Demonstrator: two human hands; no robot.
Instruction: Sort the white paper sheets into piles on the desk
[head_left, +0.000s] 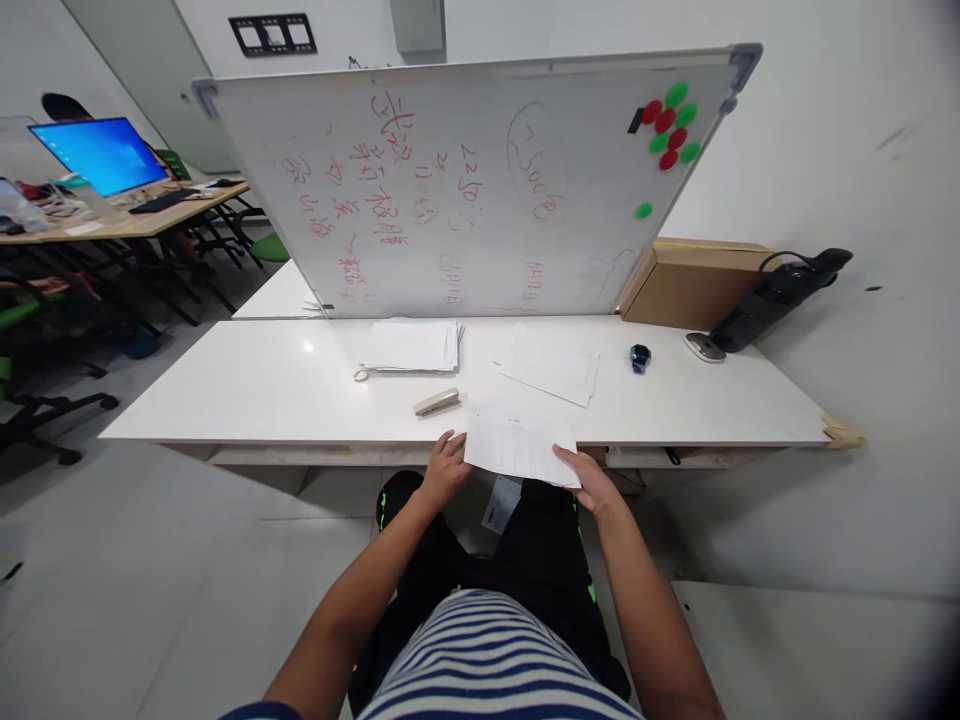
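Printed sheets of paper [517,445] are held at the front edge of the white desk, partly over my lap. My right hand [591,480] grips their right edge, thumb on top. At the left edge, my left hand [447,465] has its fingers closed against the paper; the part beneath is hidden. Just beyond my left hand lies a beige stapler [437,402]. Farther back sits a stack of white paper [412,346], with a small white ring-shaped item [361,376] at its near left corner. Several loose sheets [555,370] are spread out to the right.
A whiteboard [480,200] with red writing and magnets stands along the desk's back. To the right are a watch [640,358], a mouse [705,347], a black bottle [776,300] and a cardboard box [686,288]. Another desk with a monitor [101,155] is at far left.
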